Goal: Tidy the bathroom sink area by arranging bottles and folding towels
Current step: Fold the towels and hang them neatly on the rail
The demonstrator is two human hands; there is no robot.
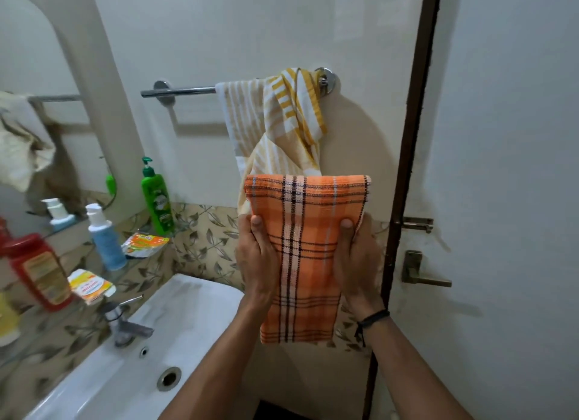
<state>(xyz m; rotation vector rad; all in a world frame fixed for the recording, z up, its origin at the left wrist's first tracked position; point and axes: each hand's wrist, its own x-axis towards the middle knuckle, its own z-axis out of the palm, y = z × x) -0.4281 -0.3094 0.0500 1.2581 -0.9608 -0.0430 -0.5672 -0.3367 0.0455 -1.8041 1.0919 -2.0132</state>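
Your left hand (257, 256) and right hand (354, 256) grip the folded orange towel (305, 247), fingers closed on its edges, below the rail (178, 91); the yellow towel (282, 121) hangs bunched, the bottles (156, 197) look unsorted, so much remains

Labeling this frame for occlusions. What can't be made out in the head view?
- Fingers of the left hand and right hand: behind the orange plaid towel; only thumbs show.
- Yellow striped towel, lower end: hidden behind the orange towel.
- Red bottle label: blurred, unreadable.
- Yellow item at the left: cut off by the frame edge.
- Towel bar, right part: covered by the striped towel.
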